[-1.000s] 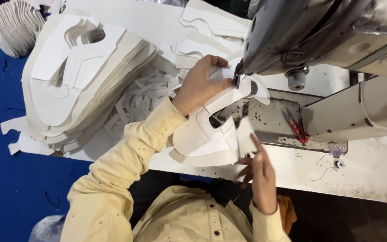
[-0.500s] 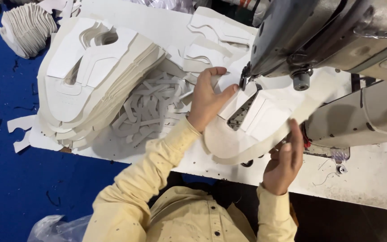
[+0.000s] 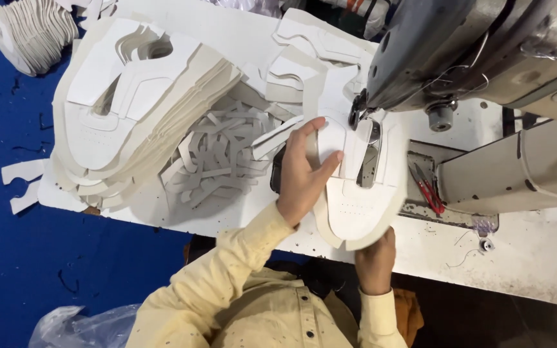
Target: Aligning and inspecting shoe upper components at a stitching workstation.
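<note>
The white bench (image 3: pixel 536 258) fills the right and middle of the view, speckled and worn, with blue floor (image 3: pixel 27 270) to its left. Over its far right stands a big grey sewing machine (image 3: pixel 485 45), its head reaching left and down to the needle area. On the left part of the bench lies a tall stack of white cut shoe uppers (image 3: pixel 130 109), fanned at the edges, and just beside it a loose heap of narrow white trim strips (image 3: pixel 220 161). More white cut pieces (image 3: pixel 304 51) lie behind the heap, and another fanned pile (image 3: pixel 30 32) sits on the floor at the top left. A crumpled clear plastic bag (image 3: pixel 78 325) shows at the bottom left.

The white shoe upper piece (image 3: pixel 356 200) lies flat under the machine's head, its rounded toe end hanging over the near edge of the bench. The left hand (image 3: pixel 304 174) rests on its left part, palm down, fingers spread and pressing flat, so the grip is wide, closed on nothing. The right hand (image 3: pixel 376 261) sits at the bench edge below the toe end, fingers curled up under the piece; its grip holds that edge, though the fingertips are hidden. A small pair of red-handled snips (image 3: pixel 428 190) lies just right of the piece
</note>
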